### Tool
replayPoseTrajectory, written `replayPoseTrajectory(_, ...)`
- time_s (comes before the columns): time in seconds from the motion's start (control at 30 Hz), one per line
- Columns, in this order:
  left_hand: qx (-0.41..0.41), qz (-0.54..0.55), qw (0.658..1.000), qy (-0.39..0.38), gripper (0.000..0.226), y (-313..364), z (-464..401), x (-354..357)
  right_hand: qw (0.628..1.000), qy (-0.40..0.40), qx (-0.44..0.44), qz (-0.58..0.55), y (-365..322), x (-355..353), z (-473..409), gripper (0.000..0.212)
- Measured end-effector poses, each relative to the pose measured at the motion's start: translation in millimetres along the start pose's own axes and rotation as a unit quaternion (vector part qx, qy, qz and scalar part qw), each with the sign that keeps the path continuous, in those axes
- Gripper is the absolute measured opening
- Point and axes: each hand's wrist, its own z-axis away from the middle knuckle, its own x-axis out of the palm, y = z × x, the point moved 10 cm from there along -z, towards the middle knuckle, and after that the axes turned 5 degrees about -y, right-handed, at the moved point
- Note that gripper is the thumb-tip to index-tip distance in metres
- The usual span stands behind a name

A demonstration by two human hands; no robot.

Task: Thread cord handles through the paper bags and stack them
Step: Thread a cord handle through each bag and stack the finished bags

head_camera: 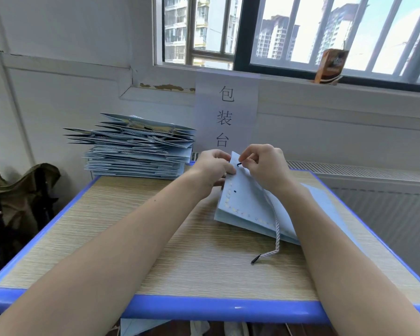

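A flat light-blue paper bag (246, 202) is tilted up off the table, its top edge raised toward the window. My left hand (214, 168) grips that top edge from the left. My right hand (264, 166) pinches the black tip of a white twisted cord (275, 229) at the upper punched hole. A second hole shows lower on the bag's face. The cord trails down across the bag, and its other black tip (255, 259) lies on the table. A tall stack of blue bags (136, 151) with cord handles stands at the table's far left.
The wood-grain table has a blue rim (204, 309). More light-blue paper (325, 204) lies under my right forearm. A paper sign (226, 115) hangs on the wall behind. An olive cloth (17, 190) is heaped left of the table. A small carton (330, 66) stands on the sill.
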Motion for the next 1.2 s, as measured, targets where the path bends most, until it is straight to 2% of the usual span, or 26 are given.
replayPoseTrajectory(0.27,-0.01,0.033,0.999,0.018,0.03,2.1,4.0,-1.1,1.0,0.009,-0.001,-0.016,-4.3,-0.3,0.9,0.014)
replayPoseTrajectory(0.37,-0.007,0.062,0.998,0.015,0.034,3.6,5.8,-2.1,0.996,0.026,0.032,-0.075,7.2,-5.1,0.7,0.009)
replayPoseTrajectory(0.5,0.03,0.076,0.997,0.016,0.018,12.0,8.0,-3.5,0.982,0.01,0.061,-0.177,18.7,-3.8,-3.1,0.012)
replayPoseTrajectory(0.6,0.052,0.042,0.997,0.05,0.012,15.2,9.0,-9.2,0.974,-0.026,0.074,-0.214,15.7,4.9,-3.5,0.012)
replayPoseTrajectory(0.7,0.07,0.019,0.994,0.078,0.011,16.3,8.8,-13.2,0.973,-0.038,0.09,-0.21,10.7,13.5,-2.0,0.034)
replayPoseTrajectory(0.8,0.069,0.006,0.993,0.092,0.018,12.2,7.0,-13.2,0.965,-0.064,0.124,-0.222,12.5,23.5,0.7,0.04)
replayPoseTrajectory(0.97,0.05,-0.031,0.995,0.086,0.019,2.9,4.9,-8.8,0.939,-0.104,0.162,-0.287,20.7,32.9,4.6,0.024)
replayPoseTrajectory(1.1,0.014,-0.091,0.994,0.06,0.019,-7.2,5.1,-0.1,0.947,-0.101,0.186,-0.24,30.2,33.1,8.3,0.015)
replayPoseTrajectory(1.2,0.027,-0.165,0.984,0.068,0.02,-3.2,4.3,-0.4,0.947,-0.105,0.193,-0.236,34.8,32.2,9.0,0.009)
